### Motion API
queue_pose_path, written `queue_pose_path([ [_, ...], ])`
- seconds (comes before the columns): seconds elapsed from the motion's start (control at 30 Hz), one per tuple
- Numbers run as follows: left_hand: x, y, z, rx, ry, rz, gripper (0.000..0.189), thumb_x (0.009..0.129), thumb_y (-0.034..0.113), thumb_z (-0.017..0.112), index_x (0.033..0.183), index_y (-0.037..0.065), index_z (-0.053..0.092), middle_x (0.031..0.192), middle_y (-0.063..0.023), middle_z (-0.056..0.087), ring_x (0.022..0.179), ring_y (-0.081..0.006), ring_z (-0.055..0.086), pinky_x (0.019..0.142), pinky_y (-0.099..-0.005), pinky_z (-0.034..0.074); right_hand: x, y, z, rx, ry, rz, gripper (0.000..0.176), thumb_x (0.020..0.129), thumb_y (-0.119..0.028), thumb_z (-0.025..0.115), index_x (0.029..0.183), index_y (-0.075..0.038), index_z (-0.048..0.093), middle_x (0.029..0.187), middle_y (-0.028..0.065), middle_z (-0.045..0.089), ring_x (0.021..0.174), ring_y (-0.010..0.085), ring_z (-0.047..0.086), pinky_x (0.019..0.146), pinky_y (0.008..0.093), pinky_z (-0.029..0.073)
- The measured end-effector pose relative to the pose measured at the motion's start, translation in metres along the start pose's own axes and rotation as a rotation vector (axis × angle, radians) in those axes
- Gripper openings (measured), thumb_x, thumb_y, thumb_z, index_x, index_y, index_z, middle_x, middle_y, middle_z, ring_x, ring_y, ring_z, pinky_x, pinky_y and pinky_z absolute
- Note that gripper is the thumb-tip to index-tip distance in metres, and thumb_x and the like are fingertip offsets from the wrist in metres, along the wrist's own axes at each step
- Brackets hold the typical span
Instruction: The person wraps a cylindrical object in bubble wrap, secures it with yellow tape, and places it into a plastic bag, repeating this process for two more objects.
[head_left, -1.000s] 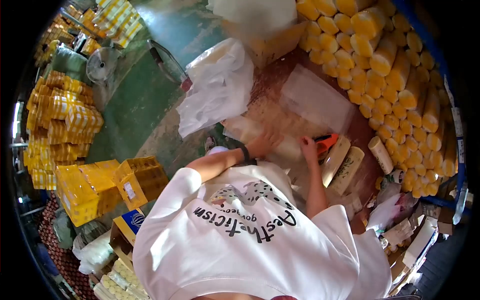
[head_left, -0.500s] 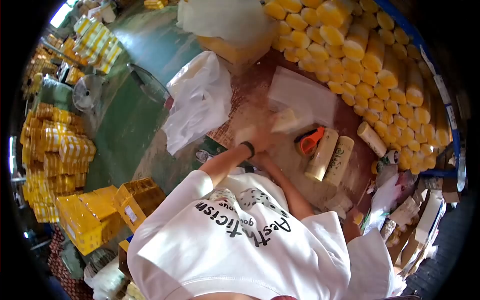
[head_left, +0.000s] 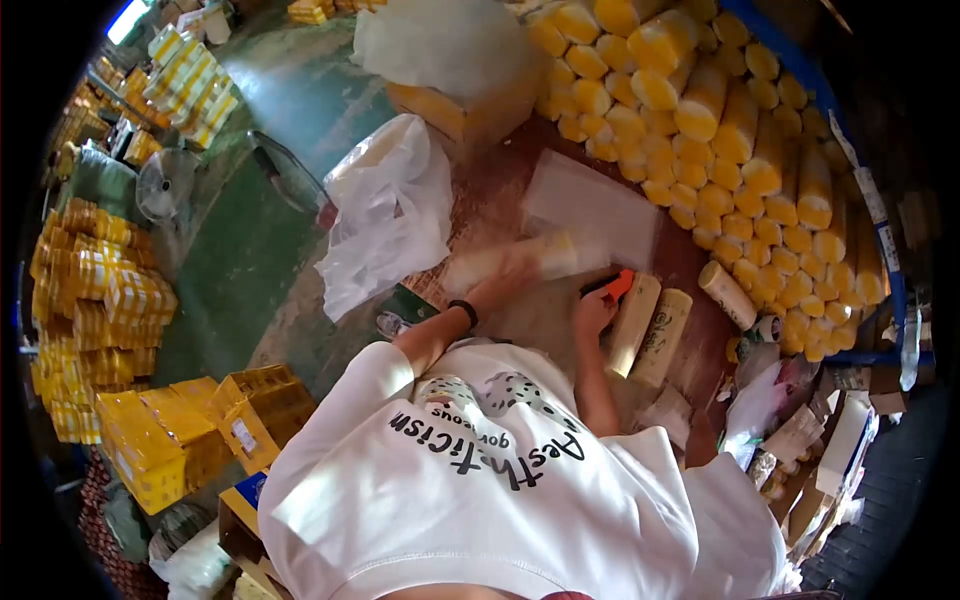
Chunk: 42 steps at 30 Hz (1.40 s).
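Note:
My left hand (head_left: 508, 283), with a dark band on its wrist, is on a pale cylindrical roll (head_left: 550, 255). Motion blurs both, but the fingers appear wrapped round the roll's near side. To the right, my right hand (head_left: 594, 314) grips an orange-and-black tape dispenser (head_left: 616, 286). Beside it lie two pale rolls: one roll (head_left: 634, 325) close to the hand, and a second roll (head_left: 664, 338) with dark writing. A translucent flat sheet (head_left: 590, 205) lies beyond my hands on the reddish work surface.
A crumpled white plastic bag (head_left: 390, 210) lies left of the work surface. Stacked yellow-ended rolls (head_left: 720, 150) fill the right side behind a blue frame (head_left: 840, 110). Yellow-taped boxes (head_left: 150, 445) stand at lower left, near a fan (head_left: 165, 187). Another pale roll (head_left: 727, 294) lies by the stack.
My right hand has moved right, away from my left hand, and has taken hold of the tape dispenser. The pale roll under my left hand now shows more fully.

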<state>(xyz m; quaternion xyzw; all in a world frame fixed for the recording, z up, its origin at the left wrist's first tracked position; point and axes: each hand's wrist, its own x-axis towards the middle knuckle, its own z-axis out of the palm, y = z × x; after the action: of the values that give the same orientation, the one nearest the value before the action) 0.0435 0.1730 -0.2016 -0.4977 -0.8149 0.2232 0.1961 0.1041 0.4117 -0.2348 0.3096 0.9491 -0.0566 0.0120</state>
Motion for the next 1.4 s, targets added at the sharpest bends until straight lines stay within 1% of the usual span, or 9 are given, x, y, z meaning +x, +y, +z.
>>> queue_pose_path([
  [0.1,-0.009,-0.006,-0.012,0.062,-0.019,0.041,0.056,0.091,0.032,0.039,0.145,0.017,0.03,0.15,-0.007,0.029,0.14,-0.027,0.021,0.11,-0.0541,0.023,-0.011,-0.021,-0.063,0.099,-0.174,0.178,0.062,0.09,-0.039,0.058,0.118,0.014,0.045,0.116,0.0202,0.059,0.109,0.0351,0.053,0.099,0.0459,0.036],
  [0.23,-0.025,0.011,-0.006,-0.067,-0.072,0.002,0.065,0.089,0.035,0.045,0.147,0.013,0.026,0.154,-0.0106,0.017,0.143,-0.0315,0.012,0.113,-0.0564,0.011,-0.015,0.022,-0.065,1.263,0.078,0.084,0.058,0.087,-0.024,0.067,0.13,0.003,0.04,0.122,0.0129,0.054,0.109,0.0246,0.053,0.096,0.0338,0.038],
  [0.37,-0.032,0.001,-0.023,-0.154,-0.051,-0.02,0.06,0.088,0.031,0.045,0.143,0.01,0.034,0.154,-0.0109,0.02,0.142,-0.031,0.014,0.114,-0.0554,0.009,-0.058,-0.007,-0.129,1.649,0.248,-0.114,0.063,0.082,-0.011,0.07,0.134,0.002,0.036,0.126,0.0112,0.051,0.117,0.0224,0.049,0.101,0.0369,0.038],
  [0.53,-0.032,-0.002,-0.022,-0.325,0.029,-0.016,0.051,0.085,0.026,0.049,0.133,0.008,0.048,0.149,-0.0111,0.029,0.141,-0.0284,0.019,0.114,-0.0523,0.012,-0.059,-0.026,-0.134,2.307,-0.337,-0.244,0.061,0.08,-0.003,0.07,0.133,-0.004,0.04,0.124,0.0063,0.052,0.111,0.0193,0.052,0.094,0.036,0.045],
  [0.7,-0.033,-0.026,-0.027,-0.864,0.025,-0.052,0.043,0.083,0.013,0.051,0.126,0.006,0.052,0.143,-0.0115,0.038,0.135,-0.0274,0.033,0.111,-0.0451,0.025,-0.072,-0.058,-0.146,2.008,-0.404,-0.231,0.05,0.078,0.008,0.067,0.124,-0.005,0.053,0.121,0.0043,0.055,0.112,0.0175,0.054,0.091,0.032,0.048],
  [0.8,-0.043,-0.049,-0.068,-1.266,0.302,-0.649,0.033,0.08,0.008,0.052,0.112,0.002,0.06,0.13,-0.0134,0.049,0.125,-0.0292,0.042,0.104,-0.0409,0.034,-0.068,-0.061,-0.139,1.614,-0.174,-0.587,0.048,0.076,0.01,0.068,0.12,-0.003,0.055,0.12,0.0063,0.055,0.112,0.0203,0.054,0.092,0.0313,0.046],
  [0.9,-0.044,-0.09,-0.127,-1.563,0.797,-0.917,0.029,0.083,0.009,0.053,0.109,0.003,0.061,0.126,-0.014,0.053,0.118,-0.0316,0.047,0.1,-0.0411,0.038,-0.07,-0.068,-0.147,1.485,0.058,-0.887,0.044,0.072,0.008,0.067,0.114,-0.001,0.058,0.123,0.0108,0.054,0.115,0.0244,0.051,0.093,0.0344,0.043],
  [1.13,-0.072,-0.142,-0.222,-1.062,0.783,-0.179,0.03,0.088,0.03,0.056,0.105,0.007,0.066,0.119,-0.0088,0.059,0.117,-0.0324,0.05,0.1,-0.0482,0.038,-0.082,-0.078,-0.184,1.238,0.187,-1.0,0.034,0.067,0.003,0.07,0.1,-0.001,0.063,0.103,0.0144,0.064,0.104,0.0334,0.058,0.087,0.0416,0.047],
  [1.4,-0.08,-0.133,-0.23,-1.319,0.739,-0.3,0.02,0.076,0.019,0.075,0.091,0.007,0.068,0.104,-0.0055,0.064,0.11,-0.029,0.053,0.096,-0.045,0.041,-0.081,-0.077,-0.199,0.994,0.362,-1.159,0.028,0.069,-0.005,0.068,0.096,0.0,0.061,0.096,0.0134,0.065,0.099,0.0335,0.06,0.096,0.0488,0.039],
])
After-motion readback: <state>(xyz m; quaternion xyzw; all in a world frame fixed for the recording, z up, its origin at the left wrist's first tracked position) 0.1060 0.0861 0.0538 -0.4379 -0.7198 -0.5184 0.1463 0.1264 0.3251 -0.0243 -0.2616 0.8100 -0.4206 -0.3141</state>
